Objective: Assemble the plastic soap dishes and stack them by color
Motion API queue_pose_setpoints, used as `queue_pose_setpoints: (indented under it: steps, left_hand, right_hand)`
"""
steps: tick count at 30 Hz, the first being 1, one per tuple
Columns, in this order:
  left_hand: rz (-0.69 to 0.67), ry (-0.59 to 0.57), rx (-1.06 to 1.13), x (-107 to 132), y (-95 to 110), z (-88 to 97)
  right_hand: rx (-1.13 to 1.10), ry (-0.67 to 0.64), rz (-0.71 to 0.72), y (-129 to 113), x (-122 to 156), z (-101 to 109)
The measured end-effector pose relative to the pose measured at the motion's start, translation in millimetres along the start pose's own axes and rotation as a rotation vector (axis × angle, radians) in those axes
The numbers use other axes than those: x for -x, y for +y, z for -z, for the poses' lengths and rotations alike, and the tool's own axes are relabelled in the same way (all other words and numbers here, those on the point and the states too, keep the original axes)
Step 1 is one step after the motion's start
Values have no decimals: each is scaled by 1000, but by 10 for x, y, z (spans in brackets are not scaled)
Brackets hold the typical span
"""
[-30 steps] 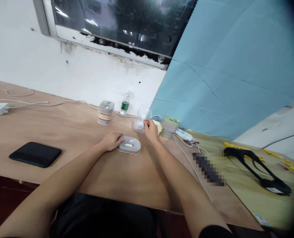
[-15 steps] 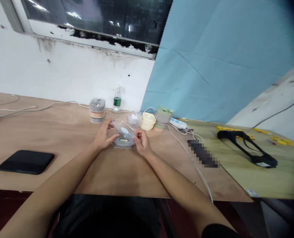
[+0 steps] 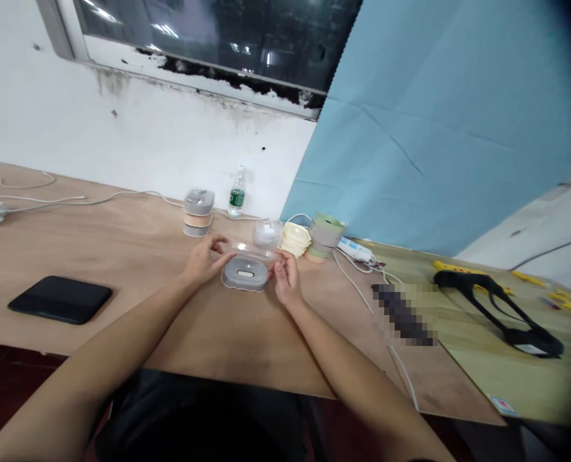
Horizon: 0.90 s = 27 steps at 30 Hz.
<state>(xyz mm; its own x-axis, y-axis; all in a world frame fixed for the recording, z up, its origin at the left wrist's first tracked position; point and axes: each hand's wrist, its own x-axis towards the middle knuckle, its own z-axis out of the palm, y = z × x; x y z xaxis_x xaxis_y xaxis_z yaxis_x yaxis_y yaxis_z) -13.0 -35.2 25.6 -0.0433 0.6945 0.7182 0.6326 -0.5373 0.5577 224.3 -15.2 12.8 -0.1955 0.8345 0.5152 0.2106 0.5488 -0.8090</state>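
Observation:
A clear plastic cover (image 3: 251,250) spans the space between my two hands, just over and behind a grey lidded container (image 3: 245,276) with a pale oval in its top. My left hand (image 3: 205,260) grips the cover's left edge between thumb and fingers. On the opposite edge, my right hand (image 3: 288,277) pinches it, fingers curled. The container sits on the table; whether the cover touches it I cannot tell. Behind the cover stand a clear rounded plastic container (image 3: 267,232) and a stack of cream-coloured bowls (image 3: 296,240).
Green and grey containers (image 3: 326,234) are stacked right of the bowls. A grey and peach stack (image 3: 199,212) and a water bottle (image 3: 237,192) stand near the wall. A black flat device (image 3: 60,299) lies left; a power strip (image 3: 355,249), cables and a black frame (image 3: 500,308) lie right.
The clear cover has gone from tilted upright to flatter over the grey container. My left fingers have closed on its left edge. The whole view has shifted and turned slightly.

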Motion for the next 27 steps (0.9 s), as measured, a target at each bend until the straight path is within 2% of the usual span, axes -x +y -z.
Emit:
queue_pose_setpoints:
  steps: [3,6,14,19,23,27]
  left_hand:
    - [-3,-46,-10,-10,0,19]
    - [16,-112,-44,-20,24,39]
    - [172,-324,-101,-11,-14,9]
    - [115,-452,-98,-8,-42,-17]
    - [95,-492,-149,-10,-27,-21]
    - [101,-499,-180,-5,-26,-25]
  right_hand:
    - [-1,13,20,20,-23,1]
    - [27,19,-37,53,-57,9]
    - [17,-147,-375,75,-170,49]
    - [104,-210,-513,46,-187,76]
    - [175,-262,-511,63,-183,100]
    - [275,-283,-428,120,-175,118]
